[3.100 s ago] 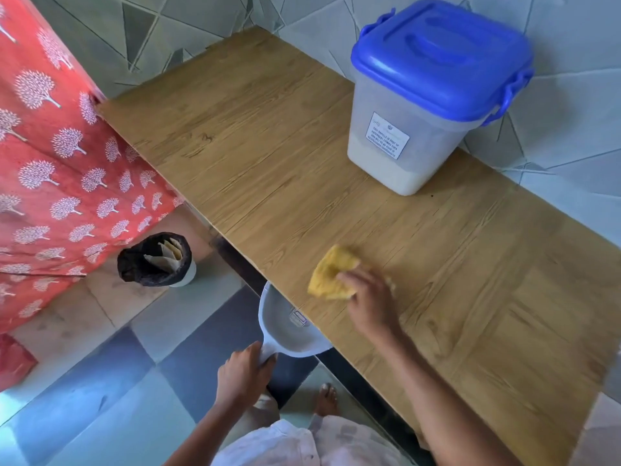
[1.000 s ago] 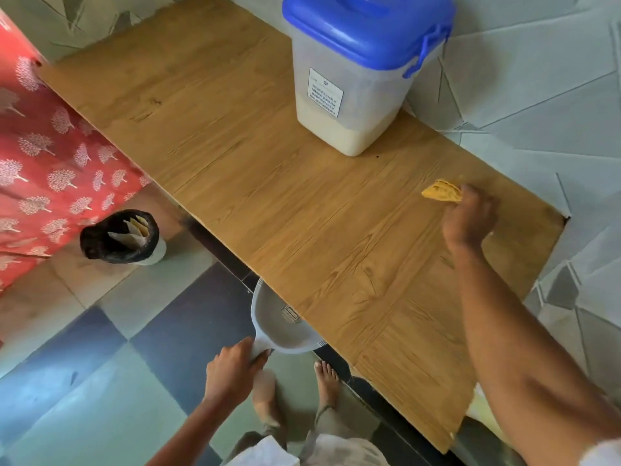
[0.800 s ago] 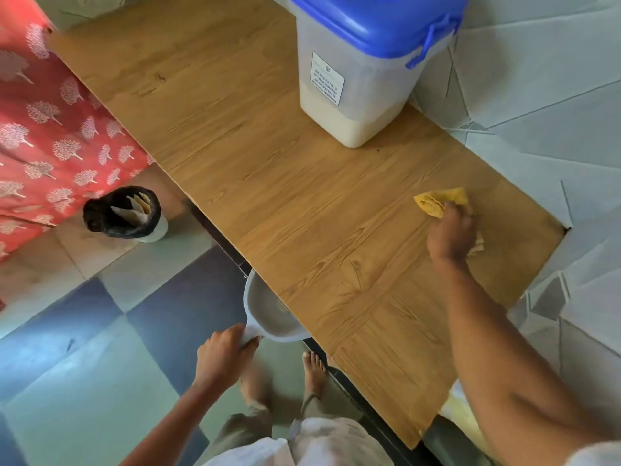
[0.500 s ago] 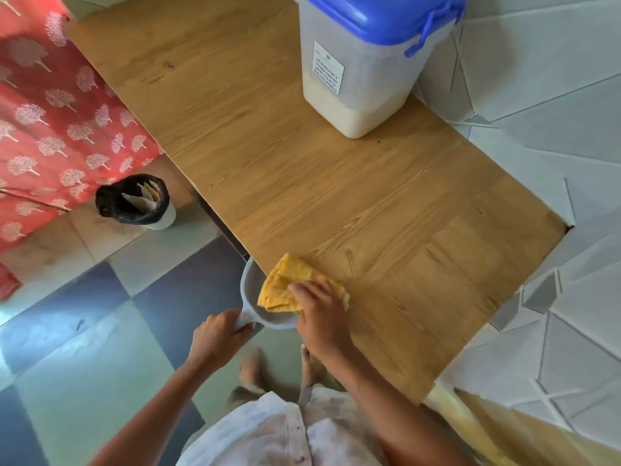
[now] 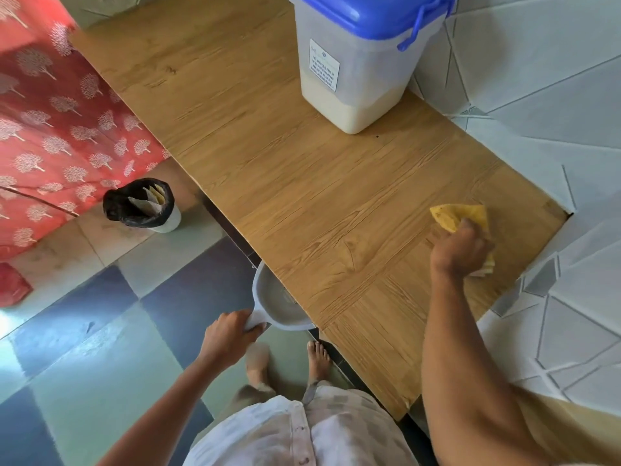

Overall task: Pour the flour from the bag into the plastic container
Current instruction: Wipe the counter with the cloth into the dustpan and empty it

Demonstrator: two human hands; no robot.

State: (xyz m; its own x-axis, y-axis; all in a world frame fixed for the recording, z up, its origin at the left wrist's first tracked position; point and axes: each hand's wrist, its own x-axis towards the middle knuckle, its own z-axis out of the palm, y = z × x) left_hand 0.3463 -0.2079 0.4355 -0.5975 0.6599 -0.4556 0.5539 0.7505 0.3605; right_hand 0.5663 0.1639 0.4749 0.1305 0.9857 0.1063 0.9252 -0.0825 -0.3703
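The translucent plastic container (image 5: 353, 79) stands at the back of the wooden counter (image 5: 302, 183), its blue lid (image 5: 373, 11) on and flour filling its lower part. My right hand (image 5: 460, 250) grips a yellow cloth (image 5: 460, 215) on the counter's right end, near the wall. My left hand (image 5: 228, 338) holds the handle of a grey dustpan (image 5: 279, 307), whose pan sits just under the counter's front edge. No flour bag is in view on the counter.
A small bin with a black liner (image 5: 141, 205) stands on the tiled floor, with folded paper sticking out of it. A red patterned cloth (image 5: 43, 129) hangs at the left. A tiled wall (image 5: 537, 112) bounds the counter at back and right. My bare feet (image 5: 316, 361) stand below the counter edge.
My right hand has carried the yellow cloth from the front edge above the dustpan back out to the counter's right end. The left hand has kept the dustpan under the edge.
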